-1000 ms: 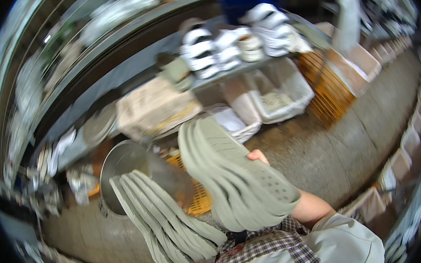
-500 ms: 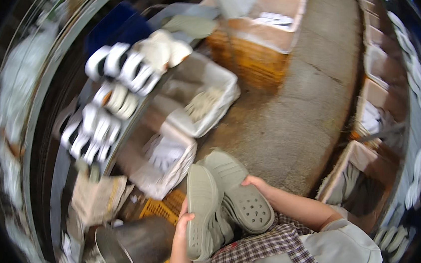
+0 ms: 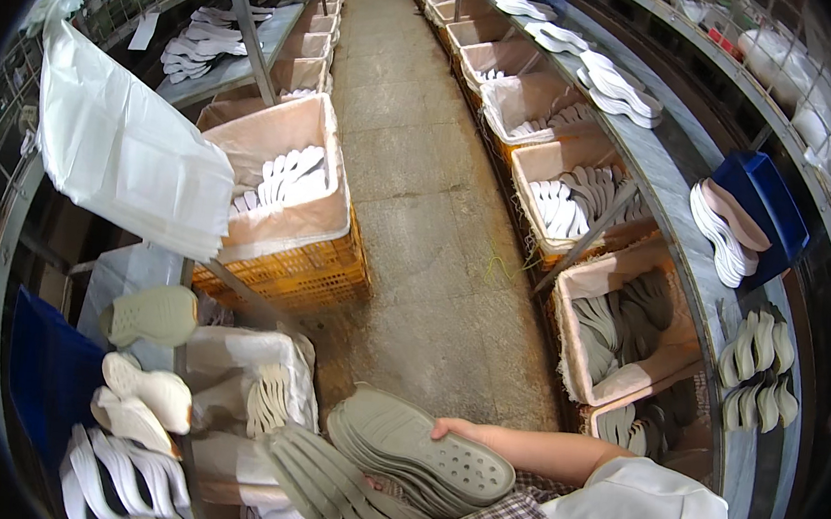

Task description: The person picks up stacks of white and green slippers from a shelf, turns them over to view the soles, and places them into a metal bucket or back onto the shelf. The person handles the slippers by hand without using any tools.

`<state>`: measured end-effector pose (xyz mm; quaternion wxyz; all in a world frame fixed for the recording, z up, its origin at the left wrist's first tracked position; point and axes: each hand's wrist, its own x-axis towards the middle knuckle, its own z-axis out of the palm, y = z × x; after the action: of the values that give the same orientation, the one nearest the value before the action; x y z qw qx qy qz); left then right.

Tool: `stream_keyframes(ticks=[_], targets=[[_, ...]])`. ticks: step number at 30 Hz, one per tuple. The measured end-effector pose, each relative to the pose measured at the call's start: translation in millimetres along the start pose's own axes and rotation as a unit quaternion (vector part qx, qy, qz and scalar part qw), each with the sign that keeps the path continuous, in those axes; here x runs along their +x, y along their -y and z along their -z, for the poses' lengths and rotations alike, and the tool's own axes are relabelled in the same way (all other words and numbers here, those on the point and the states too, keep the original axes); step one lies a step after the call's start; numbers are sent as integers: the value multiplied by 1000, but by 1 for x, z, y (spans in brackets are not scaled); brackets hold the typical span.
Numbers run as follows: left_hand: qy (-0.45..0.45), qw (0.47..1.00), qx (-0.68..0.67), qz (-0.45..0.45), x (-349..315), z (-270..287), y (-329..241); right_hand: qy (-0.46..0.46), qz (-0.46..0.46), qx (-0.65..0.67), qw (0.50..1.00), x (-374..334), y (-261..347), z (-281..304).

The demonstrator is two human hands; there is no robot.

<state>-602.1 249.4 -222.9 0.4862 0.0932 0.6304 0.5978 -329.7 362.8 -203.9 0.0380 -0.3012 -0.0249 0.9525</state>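
Observation:
Two stacks of grey-green shoe soles lie against my body at the bottom centre. My right hand (image 3: 460,430) is closed on the right stack of shoe soles (image 3: 400,441), with the thumb over the top sole near its holed end. The left stack (image 3: 331,494) is fanned out, its soles showing edge-on and tilted against the right stack. My left hand is out of sight; soles and the lower edge cover the place where it would show.
A cloth-lined bin with cream soles (image 3: 274,346) stands just left. Beyond it an orange crate (image 3: 286,268) holds white soles. More lined crates (image 3: 583,264) line the aisle's right side. Metal shelves with soles (image 3: 763,359) flank both sides. A white sheet (image 3: 129,145) hangs at left.
My view has swung to look farther down the aisle. The sole stacks now sit lower in view, the left one fanned out. My left hand has gone from sight.

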Motion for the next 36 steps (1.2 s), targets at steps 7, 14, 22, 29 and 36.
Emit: stream_keyframes(ticks=[7,14,22,29,36], targets=[[-19,1000,5,-15,94,-10,-37,-27,-51,-42,997,49,39,1],[-79,996,-14,-30,133,-50,-42,-21,-89,-56,994,63,96,-2],[-218,969,-87,-74,114,-82,-24,125,-230,-129,956,99,179,-24],[-405,878,-212,-144,-5,-58,38,102,-352,-270,890,121,189,-62],[-631,645,-355,-244,-180,-116,203,55,-251,-507,823,148,173,-103]])
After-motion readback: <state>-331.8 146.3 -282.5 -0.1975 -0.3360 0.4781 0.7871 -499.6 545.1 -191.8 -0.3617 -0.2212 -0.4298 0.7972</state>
